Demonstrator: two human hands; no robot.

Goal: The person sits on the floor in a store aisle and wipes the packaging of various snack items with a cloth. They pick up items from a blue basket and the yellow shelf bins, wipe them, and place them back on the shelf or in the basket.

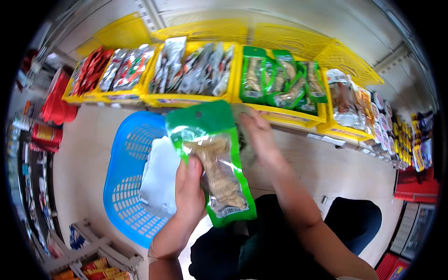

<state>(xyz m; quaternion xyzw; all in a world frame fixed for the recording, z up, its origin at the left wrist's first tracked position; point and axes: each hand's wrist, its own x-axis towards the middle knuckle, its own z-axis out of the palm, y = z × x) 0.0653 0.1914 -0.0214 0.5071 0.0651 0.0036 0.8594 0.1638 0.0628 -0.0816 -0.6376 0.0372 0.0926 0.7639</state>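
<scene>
My left hand (190, 190) grips a green-edged plastic food pouch (220, 171) by its left side, thumb over the front. Its clear window shows a knobbly tan food inside, and a barcode sits near the bottom edge. To the right of the pouch is my right hand (260, 138), blurred, just below the front of a yellow plastic basket (280, 113). Part of its fingers and whatever lies behind the pouch are hard to make out. Similar green pouches (285, 78) fill that basket. Partly behind my left hand, a blue shopping basket (120, 154) on the floor holds white sheets (161, 171).
More yellow baskets line the shelf, holding silver pouches (199, 71), red packets (91, 71) and brown food packs (344, 99). Round tubs (381, 122) stand at the right. A grey rack (101, 246) is at lower left. My knees (353, 220) are bent below.
</scene>
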